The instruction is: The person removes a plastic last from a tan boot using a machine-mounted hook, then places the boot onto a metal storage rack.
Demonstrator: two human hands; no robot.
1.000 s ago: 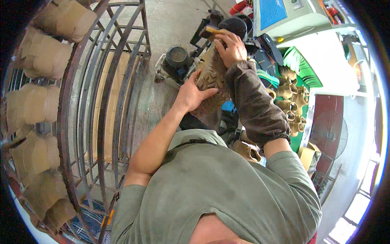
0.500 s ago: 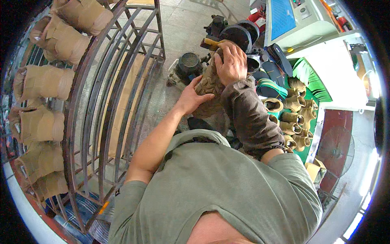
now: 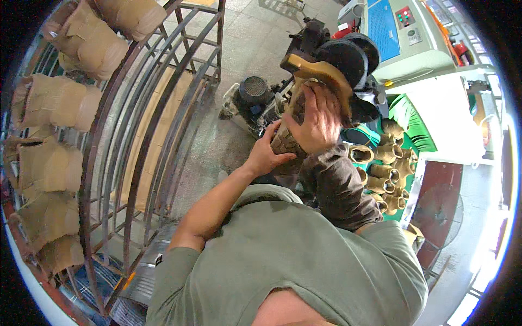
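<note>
In front of my chest is a tan boot (image 3: 285, 140) with a treaded sole, partly covered by my hands. My left hand (image 3: 267, 154) grips its near side, thumb across the tread and fingers round the edge. Higher up, my right hand (image 3: 318, 117) lies over the boot with fingers bent round it; a dark brown sleeve covers that forearm. Just beyond the fingers curves a yellow-brown piece (image 3: 321, 71), beside the round black wheels (image 3: 343, 61) of a machine. Whether the boot touches that piece is hidden by my right hand.
A metal rack (image 3: 142, 136) on the left carries several tan boots (image 3: 51, 163). A motor (image 3: 253, 89) sits on the floor ahead. To the right, several tan boots (image 3: 383, 173) stand on a green surface, near a white-topped table (image 3: 443, 108) and a pale machine with a blue panel (image 3: 383, 30).
My view has shifted, and the wheels and yellow-brown piece show larger. My right hand sits lower in view, still on the boot; my left hand keeps its grip.
</note>
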